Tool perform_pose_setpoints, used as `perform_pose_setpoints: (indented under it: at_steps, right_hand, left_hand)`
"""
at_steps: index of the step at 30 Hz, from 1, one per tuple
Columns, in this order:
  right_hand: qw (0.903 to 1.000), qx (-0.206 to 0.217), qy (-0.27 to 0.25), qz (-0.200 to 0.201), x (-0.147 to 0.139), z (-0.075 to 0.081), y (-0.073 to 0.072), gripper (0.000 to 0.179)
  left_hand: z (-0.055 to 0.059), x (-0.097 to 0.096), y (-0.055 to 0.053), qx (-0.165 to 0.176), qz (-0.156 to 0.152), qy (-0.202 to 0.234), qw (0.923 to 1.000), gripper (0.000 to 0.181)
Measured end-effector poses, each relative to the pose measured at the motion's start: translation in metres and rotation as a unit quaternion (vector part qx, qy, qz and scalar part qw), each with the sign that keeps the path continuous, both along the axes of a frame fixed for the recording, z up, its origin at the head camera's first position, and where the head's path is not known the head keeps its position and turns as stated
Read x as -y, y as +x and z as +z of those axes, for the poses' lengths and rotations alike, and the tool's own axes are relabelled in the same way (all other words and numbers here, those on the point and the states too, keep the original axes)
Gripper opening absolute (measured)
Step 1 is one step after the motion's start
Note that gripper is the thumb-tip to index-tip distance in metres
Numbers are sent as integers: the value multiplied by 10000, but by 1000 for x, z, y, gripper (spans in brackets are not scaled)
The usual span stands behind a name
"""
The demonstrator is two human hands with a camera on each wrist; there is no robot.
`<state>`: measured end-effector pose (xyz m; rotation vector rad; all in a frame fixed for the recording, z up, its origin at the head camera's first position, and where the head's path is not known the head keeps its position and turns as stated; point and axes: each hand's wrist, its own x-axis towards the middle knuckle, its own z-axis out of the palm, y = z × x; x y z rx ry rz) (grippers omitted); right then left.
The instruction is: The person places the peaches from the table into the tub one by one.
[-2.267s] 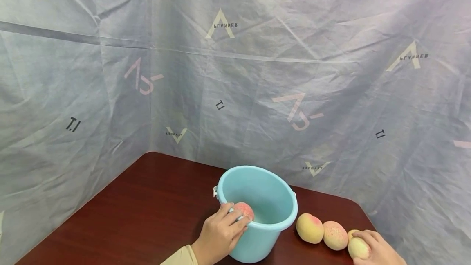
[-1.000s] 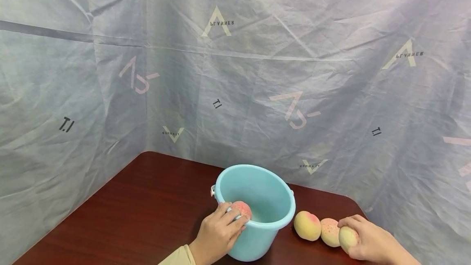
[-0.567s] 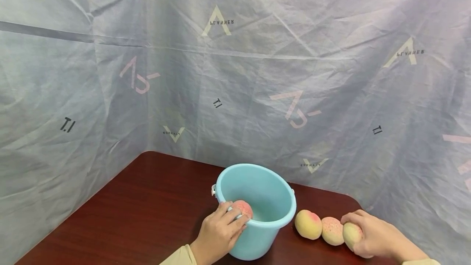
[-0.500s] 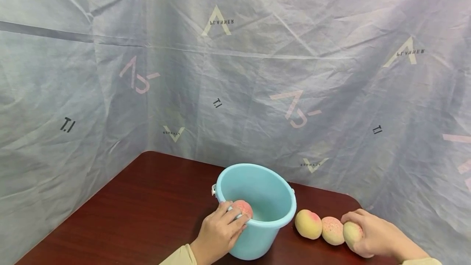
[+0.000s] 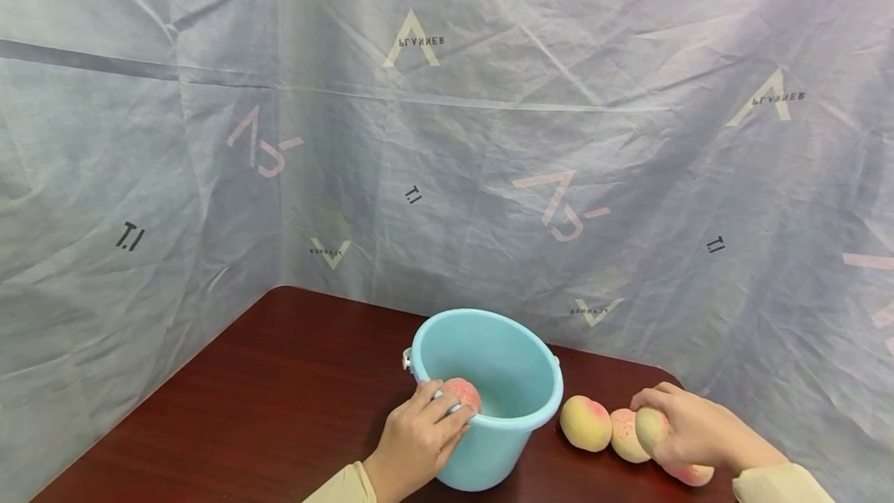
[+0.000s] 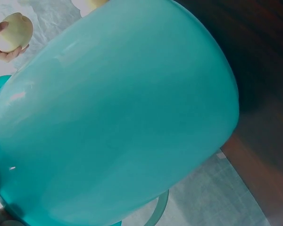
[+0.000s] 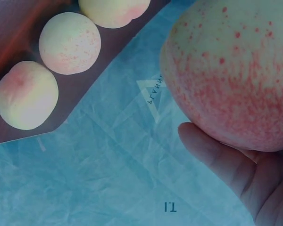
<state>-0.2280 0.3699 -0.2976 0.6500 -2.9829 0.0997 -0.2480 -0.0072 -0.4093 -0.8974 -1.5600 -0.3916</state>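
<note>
My left hand (image 5: 419, 437) grips the near left rim of a light blue bucket (image 5: 482, 456), its fingers hooked over the edge. Inside the bucket shows a pink-red peach (image 5: 462, 392), partly hidden by those fingers and the rim. My right hand (image 5: 687, 429) holds a pale yellow peach (image 5: 651, 427) with a red-speckled side, large in the right wrist view (image 7: 231, 80). It is raised above the table row. Three more peaches lie there: a yellow one (image 5: 585, 424), a speckled one (image 5: 628, 436) partly covered by the held peach, and one (image 5: 691, 475) under my right hand.
The dark red-brown table (image 5: 279, 386) has rounded far corners. Grey printed cloth (image 5: 461, 138) hangs behind it and along the left side. A white handle joint (image 5: 407, 360) sticks out at the bucket's left.
My right hand has lifted a peach and shifted left and up a little, uncovering another peach below it. The left hand stays on the bucket's rim.
</note>
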Motion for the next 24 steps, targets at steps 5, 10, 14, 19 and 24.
perform_pose_setpoints:
  at_steps: [5,10,14,19,24]
  right_hand:
    - [9997,227,-47,84,7,3,-5,45]
    - [9999,125,-2,85,15,7,-7,45]
    - [9999,105,37,37,21,11,-6,45]
    - [9999,110,33,-91,27,15,-6,47]
    - [9999,66,15,-96,32,16,-6,46]
  left_hand:
    - [0,0,0,55,-40,28,10000,30]
    - [1,0,1,49,-40,15,10000,30]
    - [0,0,1,62,-30,-13,10000,29]
    - [0,0,1,35,-8,-38,10000,28]
    - [-1,1,0,60,6,-47,10000,28]
